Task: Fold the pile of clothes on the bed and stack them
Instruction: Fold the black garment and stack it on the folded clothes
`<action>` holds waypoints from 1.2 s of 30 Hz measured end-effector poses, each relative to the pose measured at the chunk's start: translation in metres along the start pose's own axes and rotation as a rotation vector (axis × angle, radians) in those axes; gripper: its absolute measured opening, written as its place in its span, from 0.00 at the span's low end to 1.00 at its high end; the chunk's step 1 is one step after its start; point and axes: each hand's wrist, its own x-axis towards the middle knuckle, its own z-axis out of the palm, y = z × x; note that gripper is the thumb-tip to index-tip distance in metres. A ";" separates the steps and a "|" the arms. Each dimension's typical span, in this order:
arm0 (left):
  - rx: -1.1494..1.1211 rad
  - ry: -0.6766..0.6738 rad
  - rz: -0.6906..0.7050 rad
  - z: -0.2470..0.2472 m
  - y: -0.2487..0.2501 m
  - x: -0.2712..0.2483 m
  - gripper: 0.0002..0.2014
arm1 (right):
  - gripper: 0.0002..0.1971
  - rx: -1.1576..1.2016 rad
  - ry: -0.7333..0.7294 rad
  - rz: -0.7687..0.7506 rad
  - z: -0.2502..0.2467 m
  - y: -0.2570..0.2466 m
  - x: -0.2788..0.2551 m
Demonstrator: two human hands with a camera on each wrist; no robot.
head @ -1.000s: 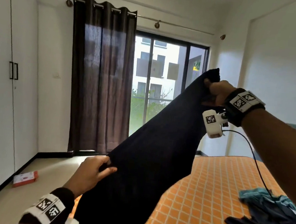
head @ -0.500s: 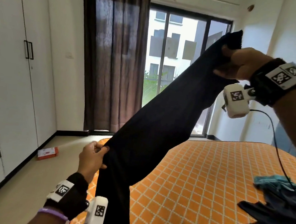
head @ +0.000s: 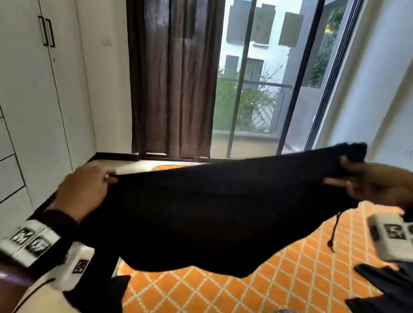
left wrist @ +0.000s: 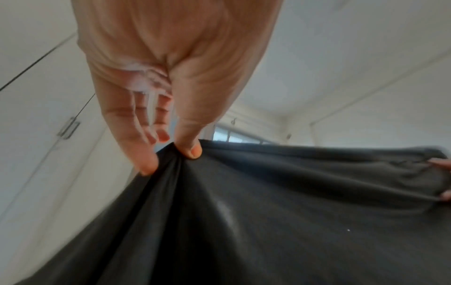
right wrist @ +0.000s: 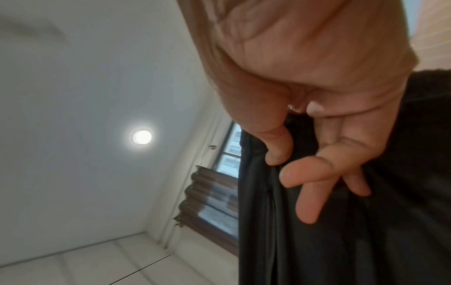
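Head view: the black garment (head: 207, 214) hangs spread in the air over the bed (head: 276, 289), stretched between the left hand (head: 83, 192) and the right hand (head: 374, 185), each gripping an end. A drawstring (head: 335, 231) dangles near the right end. More clothes (head: 392, 308) lie at the bed's right side; the orange middle shows bare room to lay the garment. The lower part trails off the bed's left edge, so it could likely drag or bunch when lowered.

Left wrist view: thumb (left wrist: 190, 146) and fingers pinch only a small tuck of cloth; I judge a tug could pull it free.

Right wrist view: the thumb (right wrist: 280, 148) presses cloth against the fingers, some of them splayed loosely, so the hold looks light.
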 end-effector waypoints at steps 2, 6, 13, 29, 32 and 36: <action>0.055 -0.127 -0.063 0.034 0.000 0.011 0.11 | 0.50 0.034 -0.066 0.118 0.007 0.030 0.030; -0.151 -0.056 -0.301 0.062 0.009 0.044 0.13 | 0.45 0.218 -0.060 0.069 0.004 0.065 0.100; -0.532 0.109 -0.215 0.125 0.012 0.014 0.08 | 0.25 0.308 -0.358 -0.147 -0.089 0.162 0.204; -1.215 -0.435 -1.333 0.281 0.041 -0.081 0.08 | 0.22 -0.346 0.197 0.442 -0.129 0.321 0.206; -1.351 -0.348 -1.519 0.285 0.044 -0.081 0.04 | 0.24 -0.390 0.215 0.394 -0.126 0.328 0.209; -1.477 -0.372 -1.620 0.277 0.039 -0.076 0.10 | 0.55 -0.271 0.089 0.372 -0.150 0.334 0.202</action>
